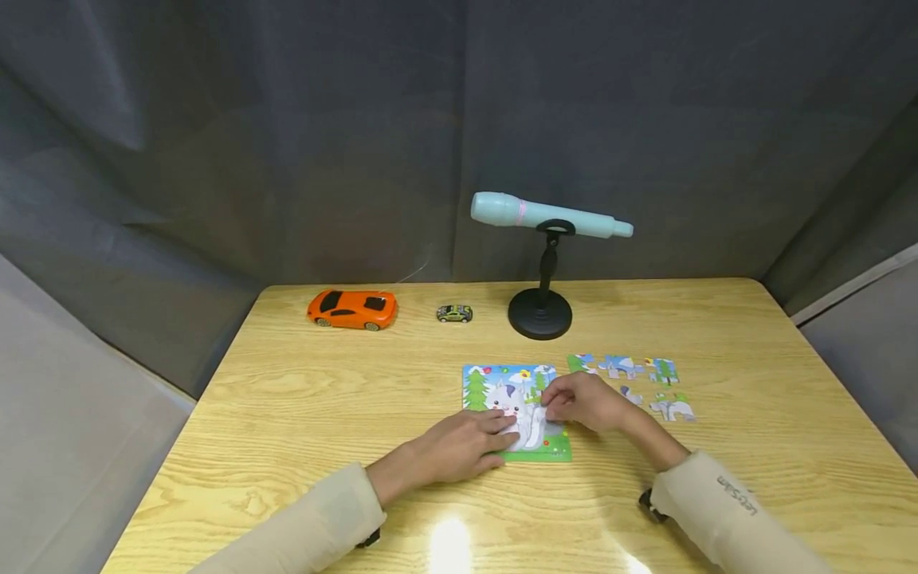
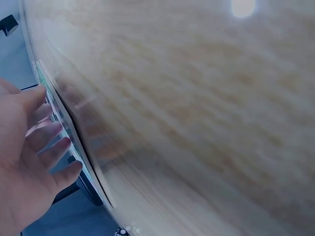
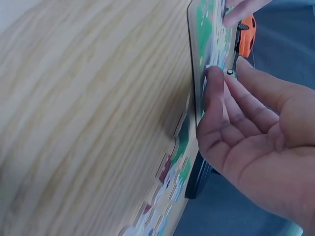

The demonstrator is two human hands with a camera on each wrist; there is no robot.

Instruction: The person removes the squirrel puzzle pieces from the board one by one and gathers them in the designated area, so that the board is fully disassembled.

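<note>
A colourful jigsaw board (image 1: 476,388) with a white animal picture lies on the wooden table (image 1: 301,399). My left hand (image 1: 462,446) rests flat at its lower left corner, with straight fingers on the picture. In the left wrist view the left hand (image 2: 29,162) touches the board's edge (image 2: 61,123). My right hand (image 1: 586,402) reaches in from the right, and its fingertips press on the middle of the picture. The right wrist view shows the right hand (image 3: 256,128) with nearly straight fingers against the board (image 3: 209,34). I cannot make out a piece under them.
Several loose puzzle pieces (image 1: 624,367) lie right of the board, more pieces (image 1: 672,409) nearer me. At the back stand an orange toy car (image 1: 352,308), a tiny car (image 1: 454,313) and a teal microphone (image 1: 548,215) on a black stand (image 1: 540,312). Grey curtains surround the table.
</note>
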